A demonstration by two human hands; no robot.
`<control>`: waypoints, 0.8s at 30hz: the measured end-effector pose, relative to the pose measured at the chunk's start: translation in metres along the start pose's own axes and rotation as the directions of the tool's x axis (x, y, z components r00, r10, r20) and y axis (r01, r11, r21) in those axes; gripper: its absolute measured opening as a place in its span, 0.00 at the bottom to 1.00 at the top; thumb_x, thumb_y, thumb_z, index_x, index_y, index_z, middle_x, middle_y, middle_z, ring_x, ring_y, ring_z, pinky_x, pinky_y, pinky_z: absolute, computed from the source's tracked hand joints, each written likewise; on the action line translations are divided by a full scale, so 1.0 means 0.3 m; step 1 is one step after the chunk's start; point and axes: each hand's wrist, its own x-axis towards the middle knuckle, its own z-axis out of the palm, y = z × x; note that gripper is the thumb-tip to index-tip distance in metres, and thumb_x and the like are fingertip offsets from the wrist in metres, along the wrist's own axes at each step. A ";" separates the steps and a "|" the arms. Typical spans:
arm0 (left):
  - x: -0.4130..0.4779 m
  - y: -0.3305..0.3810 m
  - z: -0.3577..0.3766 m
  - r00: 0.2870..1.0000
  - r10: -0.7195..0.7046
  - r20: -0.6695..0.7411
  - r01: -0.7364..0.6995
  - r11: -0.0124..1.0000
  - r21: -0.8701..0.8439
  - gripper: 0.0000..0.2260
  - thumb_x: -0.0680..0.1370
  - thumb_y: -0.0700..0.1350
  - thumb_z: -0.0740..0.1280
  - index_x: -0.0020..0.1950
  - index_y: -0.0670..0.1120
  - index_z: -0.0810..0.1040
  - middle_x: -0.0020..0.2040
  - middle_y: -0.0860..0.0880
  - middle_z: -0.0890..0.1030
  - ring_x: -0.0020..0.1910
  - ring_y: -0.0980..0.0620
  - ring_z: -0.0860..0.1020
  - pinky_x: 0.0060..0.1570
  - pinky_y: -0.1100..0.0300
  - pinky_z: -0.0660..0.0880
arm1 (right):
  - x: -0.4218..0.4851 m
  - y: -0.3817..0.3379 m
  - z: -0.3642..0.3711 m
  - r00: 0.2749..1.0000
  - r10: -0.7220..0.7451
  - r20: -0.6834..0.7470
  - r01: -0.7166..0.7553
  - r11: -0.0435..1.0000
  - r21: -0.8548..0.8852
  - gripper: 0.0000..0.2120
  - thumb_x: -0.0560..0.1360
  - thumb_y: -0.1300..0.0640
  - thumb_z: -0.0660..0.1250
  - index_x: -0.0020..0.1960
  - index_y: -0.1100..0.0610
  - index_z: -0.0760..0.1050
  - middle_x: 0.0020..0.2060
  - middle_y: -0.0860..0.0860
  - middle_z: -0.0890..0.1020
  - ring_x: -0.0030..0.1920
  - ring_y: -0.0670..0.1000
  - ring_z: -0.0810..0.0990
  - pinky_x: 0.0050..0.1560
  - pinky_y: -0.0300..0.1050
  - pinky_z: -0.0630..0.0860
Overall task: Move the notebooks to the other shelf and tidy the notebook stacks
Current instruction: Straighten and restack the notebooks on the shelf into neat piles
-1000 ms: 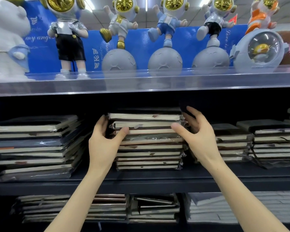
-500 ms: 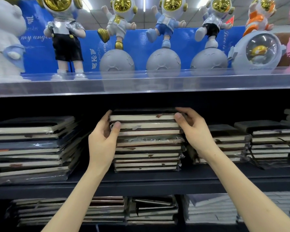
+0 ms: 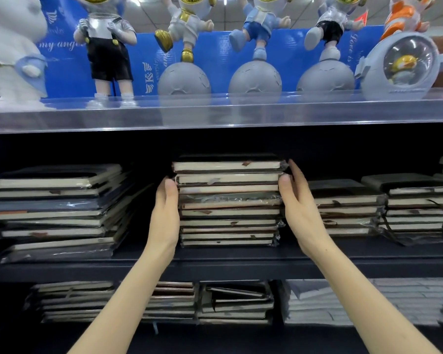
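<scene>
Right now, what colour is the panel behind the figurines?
Blue panel, seen in the head view.

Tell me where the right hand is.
Head view: the right hand rests against the right side of the centre notebook stack, on the middle shelf, opposite the left hand.

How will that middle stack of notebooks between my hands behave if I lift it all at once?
Probably heavy: the middle stack holds about ten thick notebooks. Likely slippery: several wear glossy plastic wrap, so layers may slide. Squeezed only sideways between left hand and right hand, it might buckle.
</scene>
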 end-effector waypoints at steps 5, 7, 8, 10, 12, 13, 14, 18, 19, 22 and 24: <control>-0.044 -0.076 -0.010 0.978 -0.148 0.146 0.158 0.986 -0.060 0.42 0.64 0.79 0.52 0.70 0.55 0.70 0.66 0.56 0.76 0.67 0.57 0.71 0.71 0.51 0.62 | -0.071 0.082 0.032 0.961 0.266 0.078 -0.274 0.952 0.136 0.42 0.67 0.27 0.53 0.76 0.46 0.58 0.71 0.39 0.65 0.71 0.43 0.62 0.74 0.47 0.57; -0.052 -0.082 -0.016 0.977 -0.136 0.166 0.145 0.989 -0.040 0.45 0.63 0.79 0.54 0.70 0.52 0.70 0.67 0.56 0.75 0.68 0.57 0.69 0.72 0.52 0.61 | -0.074 0.089 0.044 0.951 0.303 0.061 -0.309 0.942 0.129 0.40 0.69 0.29 0.51 0.76 0.49 0.59 0.73 0.43 0.65 0.73 0.44 0.61 0.75 0.47 0.55; -0.058 -0.078 -0.015 0.977 -0.129 0.171 0.137 0.990 -0.037 0.43 0.65 0.78 0.55 0.71 0.51 0.70 0.67 0.56 0.74 0.68 0.57 0.69 0.72 0.53 0.61 | -0.076 0.088 0.049 0.950 0.309 0.050 -0.313 0.941 0.127 0.38 0.71 0.31 0.49 0.76 0.49 0.58 0.73 0.44 0.64 0.73 0.44 0.60 0.74 0.44 0.54; -0.066 -0.071 -0.010 0.981 -0.112 0.158 0.120 0.992 -0.043 0.32 0.73 0.69 0.55 0.70 0.50 0.69 0.65 0.59 0.73 0.68 0.59 0.67 0.69 0.60 0.60 | -0.080 0.085 0.057 0.949 0.313 0.037 -0.315 0.942 0.116 0.35 0.74 0.34 0.48 0.76 0.50 0.56 0.74 0.44 0.62 0.73 0.44 0.59 0.73 0.42 0.54; -0.071 -0.064 0.001 0.987 -0.088 0.137 0.091 0.996 -0.016 0.20 0.77 0.59 0.55 0.66 0.54 0.69 0.60 0.62 0.73 0.64 0.62 0.69 0.64 0.64 0.62 | -0.081 0.084 0.059 0.953 0.300 0.036 -0.302 0.947 0.111 0.38 0.71 0.33 0.48 0.76 0.51 0.57 0.74 0.44 0.62 0.73 0.44 0.59 0.74 0.43 0.54; -0.068 -0.068 0.005 0.989 -0.067 0.136 0.067 0.998 0.003 0.17 0.77 0.58 0.55 0.63 0.55 0.70 0.59 0.62 0.75 0.61 0.64 0.71 0.63 0.66 0.64 | -0.080 0.085 0.061 0.954 0.298 0.026 -0.299 0.948 0.110 0.37 0.72 0.33 0.48 0.76 0.51 0.57 0.74 0.44 0.62 0.73 0.44 0.59 0.74 0.43 0.54; -0.067 -0.070 0.009 0.990 -0.047 0.136 0.045 0.999 0.014 0.15 0.77 0.57 0.55 0.60 0.56 0.72 0.58 0.60 0.77 0.59 0.65 0.73 0.61 0.68 0.66 | -0.079 0.087 0.063 0.956 0.293 0.019 -0.293 0.949 0.114 0.36 0.73 0.34 0.48 0.76 0.51 0.57 0.74 0.44 0.62 0.73 0.44 0.59 0.73 0.42 0.54; -0.056 -0.081 0.015 0.995 0.007 0.102 -0.012 0.999 0.046 0.09 0.81 0.50 0.55 0.54 0.58 0.74 0.53 0.58 0.79 0.51 0.71 0.76 0.48 0.78 0.68 | -0.075 0.096 0.070 0.964 0.266 0.005 -0.264 0.956 0.125 0.37 0.71 0.34 0.49 0.75 0.51 0.61 0.72 0.45 0.67 0.71 0.45 0.64 0.73 0.44 0.57; -0.053 -0.084 0.015 0.996 0.020 0.092 -0.025 0.998 0.058 0.09 0.81 0.50 0.55 0.53 0.57 0.74 0.52 0.57 0.80 0.50 0.70 0.76 0.47 0.78 0.68 | -0.074 0.100 0.070 0.966 0.257 0.004 -0.256 0.959 0.122 0.38 0.70 0.33 0.49 0.74 0.51 0.62 0.71 0.46 0.69 0.71 0.45 0.65 0.74 0.46 0.58; -0.047 -0.088 0.014 0.997 0.039 0.062 -0.044 0.996 0.079 0.09 0.81 0.50 0.55 0.51 0.57 0.75 0.51 0.56 0.80 0.50 0.67 0.76 0.47 0.77 0.69 | -0.073 0.106 0.070 0.971 0.240 0.002 -0.238 0.962 0.132 0.35 0.73 0.34 0.49 0.73 0.52 0.64 0.68 0.43 0.70 0.69 0.44 0.67 0.72 0.45 0.60; -0.042 -0.092 0.014 0.998 0.046 0.048 -0.050 0.996 0.080 0.09 0.81 0.50 0.55 0.51 0.56 0.75 0.50 0.56 0.80 0.51 0.64 0.77 0.49 0.72 0.69 | -0.074 0.106 0.071 0.975 0.223 0.003 -0.221 0.966 0.135 0.31 0.75 0.37 0.50 0.73 0.52 0.65 0.67 0.41 0.71 0.68 0.43 0.67 0.71 0.42 0.61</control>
